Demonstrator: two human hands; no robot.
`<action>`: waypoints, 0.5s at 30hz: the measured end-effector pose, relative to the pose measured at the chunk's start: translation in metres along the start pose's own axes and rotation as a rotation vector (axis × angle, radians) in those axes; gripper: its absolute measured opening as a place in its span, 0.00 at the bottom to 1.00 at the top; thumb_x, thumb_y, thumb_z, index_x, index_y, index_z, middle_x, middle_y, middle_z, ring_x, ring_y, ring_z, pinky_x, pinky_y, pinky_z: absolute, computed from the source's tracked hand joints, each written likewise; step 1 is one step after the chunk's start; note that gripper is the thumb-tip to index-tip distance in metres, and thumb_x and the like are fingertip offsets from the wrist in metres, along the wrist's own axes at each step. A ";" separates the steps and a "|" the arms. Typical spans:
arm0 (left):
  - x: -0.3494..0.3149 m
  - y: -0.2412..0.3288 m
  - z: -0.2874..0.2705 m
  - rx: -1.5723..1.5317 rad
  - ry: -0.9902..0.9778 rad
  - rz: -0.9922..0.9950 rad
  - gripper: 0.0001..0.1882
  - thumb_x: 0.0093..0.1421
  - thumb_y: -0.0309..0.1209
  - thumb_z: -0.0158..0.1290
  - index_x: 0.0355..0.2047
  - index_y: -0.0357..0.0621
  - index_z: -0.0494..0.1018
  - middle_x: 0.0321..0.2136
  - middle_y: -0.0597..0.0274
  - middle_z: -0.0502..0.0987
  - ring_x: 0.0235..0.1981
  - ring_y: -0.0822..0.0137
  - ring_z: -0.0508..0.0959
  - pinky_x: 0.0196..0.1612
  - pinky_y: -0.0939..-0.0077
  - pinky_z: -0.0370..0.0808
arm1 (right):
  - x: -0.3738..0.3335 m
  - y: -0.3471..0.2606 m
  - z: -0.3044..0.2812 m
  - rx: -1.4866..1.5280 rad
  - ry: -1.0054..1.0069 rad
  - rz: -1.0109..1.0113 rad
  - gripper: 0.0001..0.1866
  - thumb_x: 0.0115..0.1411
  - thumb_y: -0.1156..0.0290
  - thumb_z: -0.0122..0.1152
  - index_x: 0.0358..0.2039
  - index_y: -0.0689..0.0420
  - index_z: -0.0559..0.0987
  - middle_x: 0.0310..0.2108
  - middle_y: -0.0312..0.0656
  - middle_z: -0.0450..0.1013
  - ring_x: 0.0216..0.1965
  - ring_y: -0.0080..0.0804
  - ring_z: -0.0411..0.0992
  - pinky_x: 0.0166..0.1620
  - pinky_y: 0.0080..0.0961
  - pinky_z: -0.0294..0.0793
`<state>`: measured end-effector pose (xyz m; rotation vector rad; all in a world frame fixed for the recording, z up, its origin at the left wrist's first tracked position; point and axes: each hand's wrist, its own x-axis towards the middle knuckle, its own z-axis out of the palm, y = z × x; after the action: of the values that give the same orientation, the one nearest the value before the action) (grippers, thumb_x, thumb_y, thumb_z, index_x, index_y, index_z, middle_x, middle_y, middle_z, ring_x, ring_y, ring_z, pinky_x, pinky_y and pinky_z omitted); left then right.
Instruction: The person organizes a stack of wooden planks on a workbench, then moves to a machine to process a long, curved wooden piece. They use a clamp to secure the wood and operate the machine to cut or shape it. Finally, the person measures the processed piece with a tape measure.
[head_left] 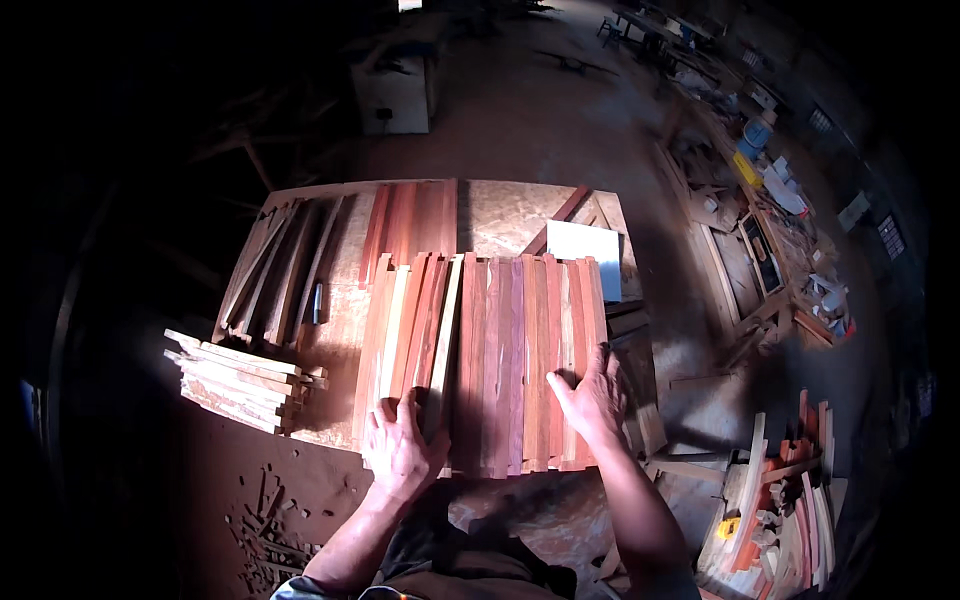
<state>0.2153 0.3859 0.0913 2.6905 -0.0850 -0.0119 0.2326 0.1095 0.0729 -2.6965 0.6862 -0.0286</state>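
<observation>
Hands press flat, fingers spread, on wooden slats.

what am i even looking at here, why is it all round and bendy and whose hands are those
There is no machine here. The single picture comes from a wide fisheye camera worn on a person's head, looking down, so straight edges curve near the rim. The two forearms coming in from the bottom are that person's own.

The left hand lies flat on the near ends of some reddish and pale wood strips. The right hand presses on a tightly packed row of reddish strips. Neither hand grips anything; both lie open on the wood.

The strips lie side by side on a board worktop. Also there: darker slats, a white sheet, and a stack of pale offcuts at the left edge. Scraps sit on the floor at right.
</observation>
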 end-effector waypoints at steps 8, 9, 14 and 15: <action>-0.013 0.006 0.017 0.083 0.000 0.037 0.38 0.56 0.46 0.60 0.62 0.41 0.64 0.50 0.39 0.66 0.52 0.42 0.67 0.55 0.48 0.66 | -0.001 0.000 0.000 0.011 -0.026 0.021 0.51 0.54 0.41 0.64 0.67 0.62 0.55 0.67 0.59 0.53 0.65 0.55 0.58 0.59 0.51 0.67; -0.013 0.005 0.017 0.065 -0.012 0.044 0.37 0.56 0.46 0.60 0.62 0.41 0.64 0.50 0.39 0.66 0.52 0.42 0.67 0.55 0.48 0.66 | -0.001 -0.002 -0.001 0.001 -0.033 0.031 0.51 0.54 0.41 0.64 0.67 0.61 0.55 0.67 0.58 0.53 0.65 0.55 0.58 0.59 0.51 0.67; -0.001 -0.014 0.001 0.015 -0.062 0.152 0.37 0.56 0.45 0.60 0.62 0.41 0.64 0.47 0.39 0.71 0.49 0.44 0.71 0.54 0.52 0.69 | 0.002 -0.005 0.004 -0.014 -0.047 0.037 0.50 0.54 0.41 0.64 0.67 0.59 0.55 0.67 0.55 0.54 0.65 0.54 0.58 0.58 0.54 0.66; 0.005 -0.022 -0.002 0.019 -0.071 0.211 0.38 0.56 0.45 0.60 0.63 0.40 0.63 0.45 0.40 0.73 0.48 0.44 0.73 0.53 0.52 0.70 | 0.002 -0.005 0.001 -0.007 -0.047 0.052 0.50 0.54 0.41 0.64 0.67 0.58 0.55 0.67 0.55 0.54 0.65 0.54 0.59 0.58 0.54 0.67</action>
<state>0.2212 0.4061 0.0841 2.6857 -0.3919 -0.0413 0.2368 0.1129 0.0730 -2.6754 0.7436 0.0501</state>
